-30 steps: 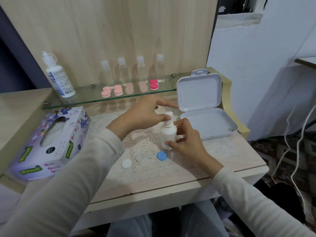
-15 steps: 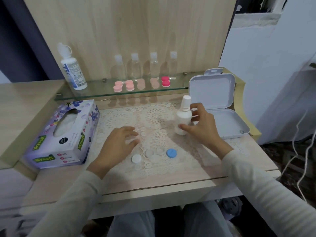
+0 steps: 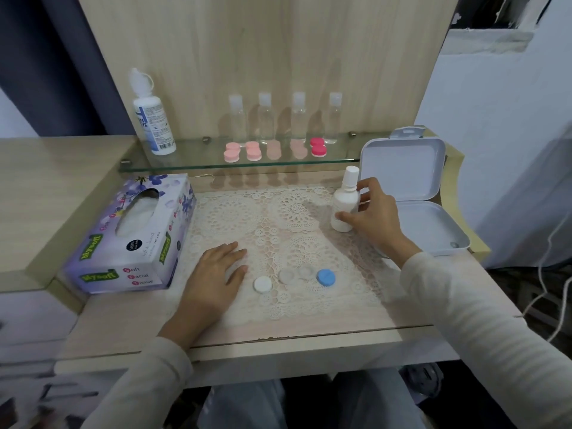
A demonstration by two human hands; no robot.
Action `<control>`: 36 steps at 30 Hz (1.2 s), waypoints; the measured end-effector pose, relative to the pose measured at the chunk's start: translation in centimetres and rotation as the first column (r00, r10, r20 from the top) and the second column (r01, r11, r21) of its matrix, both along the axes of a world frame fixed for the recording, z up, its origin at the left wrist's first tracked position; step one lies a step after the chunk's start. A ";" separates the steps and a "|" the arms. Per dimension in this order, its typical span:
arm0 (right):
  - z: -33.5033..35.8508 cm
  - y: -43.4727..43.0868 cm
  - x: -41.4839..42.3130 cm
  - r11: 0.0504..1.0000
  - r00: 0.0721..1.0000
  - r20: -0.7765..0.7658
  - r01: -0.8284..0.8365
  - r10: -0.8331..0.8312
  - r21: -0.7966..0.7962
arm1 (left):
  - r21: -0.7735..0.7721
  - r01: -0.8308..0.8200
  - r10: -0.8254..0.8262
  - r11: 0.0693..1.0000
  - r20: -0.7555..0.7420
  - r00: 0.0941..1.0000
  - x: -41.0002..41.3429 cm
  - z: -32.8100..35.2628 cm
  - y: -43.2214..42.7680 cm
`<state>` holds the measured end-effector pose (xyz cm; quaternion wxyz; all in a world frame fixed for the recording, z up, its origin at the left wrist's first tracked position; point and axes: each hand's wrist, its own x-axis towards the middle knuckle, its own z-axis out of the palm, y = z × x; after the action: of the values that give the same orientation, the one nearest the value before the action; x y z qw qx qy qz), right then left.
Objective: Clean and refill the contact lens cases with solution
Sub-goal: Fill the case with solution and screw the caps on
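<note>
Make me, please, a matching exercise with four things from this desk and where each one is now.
Things: 1 small white bottle; 2 blue cap; 3 tissue box; 4 large solution bottle.
Places: A on the glass shelf; B gripped by the right hand; C beside the open lens case; D left of the lace mat.
Pairs: 1-B, 2-C, 3-D, 4-A.

the tissue box (image 3: 123,236) bears green "my-soft" labels and, on its front, the words "soft facial tissue". the large white bottle (image 3: 153,125) on the glass shelf (image 3: 201,164) shows blue letters ending in "ye"; its smaller print is unreadable.
</note>
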<state>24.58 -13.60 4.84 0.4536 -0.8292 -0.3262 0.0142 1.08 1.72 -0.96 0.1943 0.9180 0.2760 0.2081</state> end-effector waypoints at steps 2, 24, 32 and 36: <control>0.1 0.0 -0.1 1.000 1.000 -0.013 0.004 -0.004 0.010 | 0.006 0.003 -0.003 1.000 0.007 1.000 0.0 0.0 0.0; 9.9 17.5 -6.7 0.892 0.926 0.069 -0.377 0.371 0.250 | 0.171 -0.013 0.031 0.985 -0.102 0.994 -5.3 8.5 11.4; 9.2 24.6 -6.6 0.903 0.911 0.117 -0.408 0.395 0.132 | 0.082 -0.038 0.047 0.996 -0.109 0.993 -5.9 6.7 11.9; 8.4 26.1 -6.5 0.906 0.910 0.118 -0.410 0.398 0.106 | 0.130 -0.054 0.061 0.990 -0.055 0.997 -5.8 6.4 11.8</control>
<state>18.08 12.54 13.20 0.4773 -0.7125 -0.5121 0.0478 -4.70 13.57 5.41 0.1205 0.9260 0.2940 0.2038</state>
